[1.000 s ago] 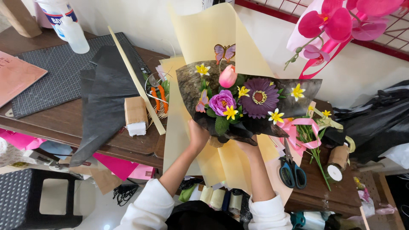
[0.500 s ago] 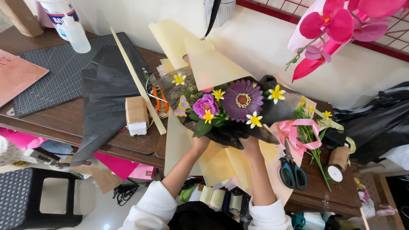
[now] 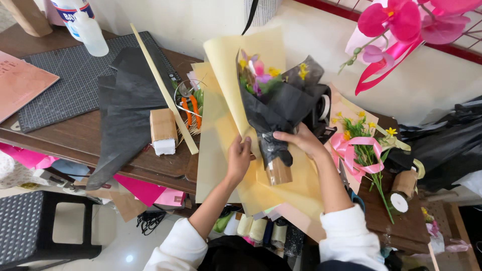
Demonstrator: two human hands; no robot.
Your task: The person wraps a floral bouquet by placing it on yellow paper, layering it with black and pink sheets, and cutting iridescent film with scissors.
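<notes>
One bouquet [image 3: 281, 108] in black wrap lies w/ its stem end toward the person, on approx. two or three pale yellow paper sheets [image 3: 226, 75] spread over the desk [image 3: 80, 138]. Right hand [image 3: 301, 140]: grip clenched around the bouquet neck. Left hand [image 3: 239, 158]: fingers pinch the yellow sheet edge just beside the bouquet. On the desk also: one grey cutting mat [image 3: 65, 85], one black paper sheet [image 3: 128, 105], one long pale stick [image 3: 163, 90], one small brown block [image 3: 163, 130], one white bottle [image 3: 85, 25], one pink ribbon [image 3: 359, 153] w/ green stems. Desk is dark brown wood; wall behind is white. One stool [image 3: 30, 226] stands on the light floor.
</notes>
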